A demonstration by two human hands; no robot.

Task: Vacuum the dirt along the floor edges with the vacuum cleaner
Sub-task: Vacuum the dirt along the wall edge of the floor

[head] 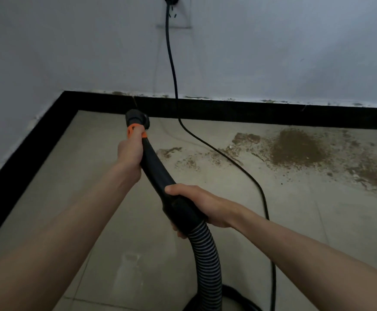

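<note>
I hold the vacuum wand [156,169] w/ both hands: left hand [130,153] wrapped near the orange collar [133,130], right hand [196,204] wrapped lower, by the ribbed hose [205,261]. Dirt [295,149] lies right of my grips, near the black skirting [228,112].

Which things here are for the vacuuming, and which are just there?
For the job:
- vacuum handle, gripped by the left hand and right hand
- ribbed hose
- power cord, plugged into the wall socket
- dirt on the floor

Just there:
- black skirting board
- white wall

Dim, bluish, soft light; edges bow, and detail looks perhaps slightly blurred.
</note>
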